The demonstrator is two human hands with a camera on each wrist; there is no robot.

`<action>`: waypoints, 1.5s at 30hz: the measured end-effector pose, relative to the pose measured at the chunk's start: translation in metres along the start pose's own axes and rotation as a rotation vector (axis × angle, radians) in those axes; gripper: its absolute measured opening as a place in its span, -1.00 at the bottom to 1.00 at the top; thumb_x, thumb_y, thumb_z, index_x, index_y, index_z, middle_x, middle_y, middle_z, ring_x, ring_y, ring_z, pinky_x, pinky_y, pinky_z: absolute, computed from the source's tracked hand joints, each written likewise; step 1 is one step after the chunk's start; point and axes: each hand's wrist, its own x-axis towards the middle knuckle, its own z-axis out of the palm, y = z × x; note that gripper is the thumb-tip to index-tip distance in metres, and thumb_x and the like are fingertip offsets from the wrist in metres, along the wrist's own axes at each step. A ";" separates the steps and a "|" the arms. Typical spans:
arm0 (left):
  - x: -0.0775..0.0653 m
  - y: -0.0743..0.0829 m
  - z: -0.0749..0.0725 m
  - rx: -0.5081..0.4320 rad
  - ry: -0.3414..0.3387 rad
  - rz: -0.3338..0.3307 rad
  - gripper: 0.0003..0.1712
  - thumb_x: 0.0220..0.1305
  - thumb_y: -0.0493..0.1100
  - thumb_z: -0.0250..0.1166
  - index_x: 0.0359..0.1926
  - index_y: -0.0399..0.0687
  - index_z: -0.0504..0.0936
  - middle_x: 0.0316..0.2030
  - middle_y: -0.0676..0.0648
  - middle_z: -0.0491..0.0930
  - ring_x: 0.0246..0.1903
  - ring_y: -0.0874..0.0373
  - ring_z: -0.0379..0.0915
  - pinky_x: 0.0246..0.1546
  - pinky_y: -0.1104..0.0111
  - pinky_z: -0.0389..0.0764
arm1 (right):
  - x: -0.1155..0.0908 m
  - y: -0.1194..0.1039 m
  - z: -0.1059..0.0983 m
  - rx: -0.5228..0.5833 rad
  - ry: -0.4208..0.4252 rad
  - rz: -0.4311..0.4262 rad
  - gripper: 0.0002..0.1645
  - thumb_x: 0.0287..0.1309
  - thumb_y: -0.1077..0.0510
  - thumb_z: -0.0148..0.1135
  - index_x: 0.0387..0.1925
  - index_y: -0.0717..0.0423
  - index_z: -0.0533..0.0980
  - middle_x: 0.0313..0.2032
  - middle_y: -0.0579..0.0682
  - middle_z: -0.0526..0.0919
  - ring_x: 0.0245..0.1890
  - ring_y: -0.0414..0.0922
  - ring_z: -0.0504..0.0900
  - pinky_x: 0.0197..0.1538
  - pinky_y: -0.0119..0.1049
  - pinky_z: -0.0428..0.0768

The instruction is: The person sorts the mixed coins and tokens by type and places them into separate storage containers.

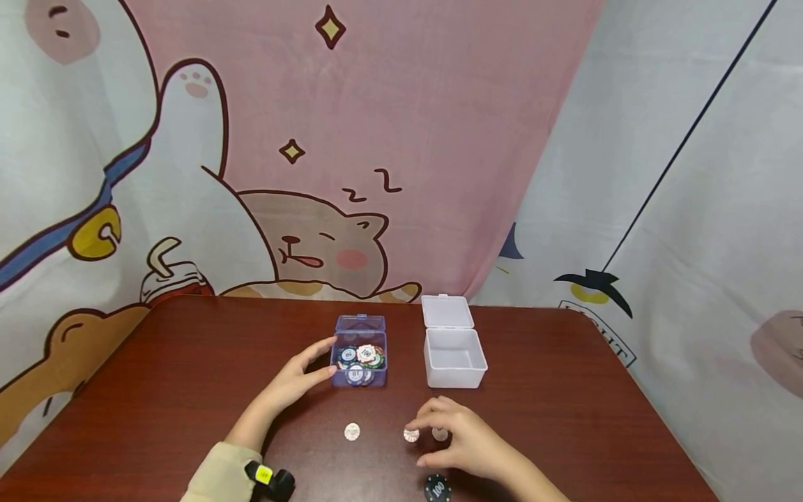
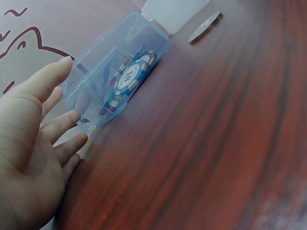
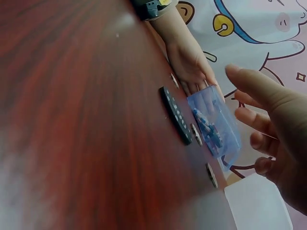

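From the head view, a brown wooden table [image 1: 157, 418] stands before a pink and white cartoon cloth [image 1: 452, 104]. The left hand [image 1: 295, 380] is at the left side of a see-through blue plastic box [image 1: 377, 381] with its lid up. Its fingers are spread out, and it grips nothing. Round chips of many colours [image 1: 366, 353] lie inside the box. To the right stands a white plastic box [image 1: 456, 378], lid up too.

The right hand [image 1: 464, 439] is bent over the table, with a wide gap between thumb and fingers and nothing held. Under and beside it are two small pale round coins [image 1: 410, 436]; I can't quite tell if a fingertip touches one. Another coin [image 1: 352, 431] lies to the left. A round black chip marked 100 [image 1: 437, 488] is near the thumb.

The left wrist view shows the left fingers stretched beside the blue box, with a blue-edged chip [image 2: 128, 79] inside.

The right wrist view shows loosely bent fingers around air. The coins and black chip lie apart from them.
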 end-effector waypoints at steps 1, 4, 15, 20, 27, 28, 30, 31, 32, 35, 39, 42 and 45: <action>0.000 0.000 0.000 0.003 0.000 0.000 -0.31 0.27 -0.21 0.29 0.37 -0.21 0.27 0.30 -0.34 0.27 0.31 -0.21 0.10 0.25 -0.16 0.04 | -0.002 0.000 0.000 0.011 -0.021 -0.002 -0.48 -0.16 0.11 0.56 -0.06 0.01 0.63 -0.19 -0.21 0.57 -0.22 -0.25 0.50 -0.22 -0.43 0.51; 0.000 0.004 0.001 0.007 0.003 0.000 -0.32 0.27 -0.24 0.28 0.37 -0.25 0.27 0.29 -0.37 0.27 0.31 -0.24 0.09 0.25 -0.18 0.02 | -0.009 0.001 -0.001 0.038 -0.079 0.008 -0.46 -0.16 0.09 0.56 -0.04 -0.01 0.62 -0.16 -0.22 0.57 -0.20 -0.26 0.49 -0.20 -0.44 0.51; -0.006 0.034 0.000 0.015 -0.016 -0.006 -0.34 0.26 -0.31 0.26 0.34 -0.38 0.26 0.26 -0.46 0.25 0.29 -0.31 0.10 0.24 -0.20 0.03 | -0.027 0.005 -0.005 0.040 -0.224 0.066 -0.46 -0.15 -0.02 0.54 -0.03 -0.09 0.62 -0.08 -0.32 0.53 -0.06 -0.33 0.45 -0.06 -0.43 0.48; -0.006 0.034 0.001 0.011 -0.016 -0.015 -0.34 0.27 -0.31 0.25 0.35 -0.36 0.25 0.27 -0.45 0.25 0.30 -0.31 0.09 0.24 -0.20 0.02 | -0.036 0.006 -0.006 -0.009 -0.254 0.044 -0.44 -0.20 0.04 0.56 -0.04 -0.05 0.62 -0.08 -0.30 0.53 -0.01 -0.28 0.45 0.00 -0.39 0.47; -0.006 0.034 0.000 0.019 -0.006 -0.011 -0.33 0.25 -0.27 0.28 0.34 -0.35 0.28 0.26 -0.43 0.28 0.29 -0.30 0.11 0.24 -0.20 0.04 | -0.040 0.005 -0.005 0.069 -0.288 0.085 -0.48 -0.16 0.17 0.54 -0.04 -0.01 0.63 -0.11 -0.29 0.50 -0.09 -0.36 0.45 -0.06 -0.47 0.48; -0.006 0.033 0.000 0.016 -0.003 -0.010 -0.33 0.25 -0.28 0.28 0.34 -0.35 0.28 0.26 -0.43 0.28 0.29 -0.30 0.11 0.23 -0.20 0.03 | -0.040 0.005 -0.004 0.064 -0.289 0.085 -0.48 -0.16 0.18 0.54 -0.04 -0.01 0.63 -0.12 -0.30 0.50 -0.10 -0.37 0.45 -0.06 -0.48 0.48; -0.005 0.023 0.000 0.012 0.001 -0.001 -0.32 0.25 -0.26 0.28 0.35 -0.31 0.28 0.27 -0.40 0.29 0.29 -0.29 0.11 0.24 -0.19 0.03 | -0.040 0.005 -0.003 0.063 -0.293 0.088 -0.48 -0.16 0.19 0.54 -0.05 -0.02 0.64 -0.13 -0.30 0.50 -0.11 -0.38 0.46 -0.07 -0.49 0.48; -0.004 0.018 0.000 0.010 0.001 0.004 -0.32 0.25 -0.26 0.29 0.35 -0.30 0.28 0.27 -0.39 0.29 0.29 -0.28 0.11 0.23 -0.20 0.04 | -0.040 0.005 -0.002 0.063 -0.294 0.087 -0.49 -0.16 0.20 0.54 -0.05 -0.02 0.64 -0.14 -0.31 0.50 -0.12 -0.38 0.46 -0.08 -0.50 0.48; -0.003 0.013 0.000 0.005 0.003 0.006 -0.32 0.25 -0.24 0.29 0.36 -0.27 0.28 0.27 -0.38 0.29 0.30 -0.28 0.10 0.24 -0.20 0.04 | -0.040 0.005 -0.001 0.064 -0.295 0.085 -0.50 -0.16 0.21 0.53 -0.06 -0.03 0.64 -0.14 -0.31 0.50 -0.12 -0.38 0.46 -0.09 -0.50 0.48; -0.001 0.000 0.000 0.001 0.004 0.014 -0.31 0.25 -0.19 0.31 0.36 -0.19 0.29 0.28 -0.32 0.30 0.31 -0.24 0.10 0.24 -0.18 0.04 | -0.040 0.007 0.001 0.087 -0.288 0.080 -0.51 -0.17 0.22 0.54 -0.08 -0.04 0.64 -0.15 -0.31 0.50 -0.14 -0.39 0.46 -0.11 -0.52 0.48; 0.000 0.001 0.000 0.000 0.002 0.005 -0.30 0.25 -0.17 0.31 0.36 -0.16 0.30 0.29 -0.31 0.30 0.31 -0.23 0.10 0.25 -0.18 0.03 | -0.041 0.009 0.003 0.082 -0.257 0.044 -0.50 -0.22 0.19 0.56 -0.11 -0.04 0.65 -0.16 -0.29 0.50 -0.15 -0.39 0.46 -0.13 -0.54 0.48; 0.000 0.000 0.000 0.001 0.000 -0.001 -0.30 0.25 -0.16 0.31 0.36 -0.16 0.30 0.29 -0.31 0.29 0.31 -0.22 0.11 0.25 -0.18 0.04 | -0.041 0.010 0.003 0.071 -0.234 0.017 -0.49 -0.26 0.17 0.58 -0.13 -0.04 0.65 -0.17 -0.27 0.50 -0.14 -0.38 0.46 -0.12 -0.54 0.47; 0.001 0.000 0.000 0.005 -0.001 -0.010 -0.31 0.25 -0.17 0.31 0.37 -0.16 0.29 0.30 -0.31 0.29 0.31 -0.22 0.11 0.25 -0.18 0.04 | -0.041 0.011 0.004 0.072 -0.219 0.006 -0.50 -0.26 0.15 0.59 -0.14 -0.05 0.65 -0.17 -0.26 0.52 -0.15 -0.37 0.47 -0.12 -0.54 0.47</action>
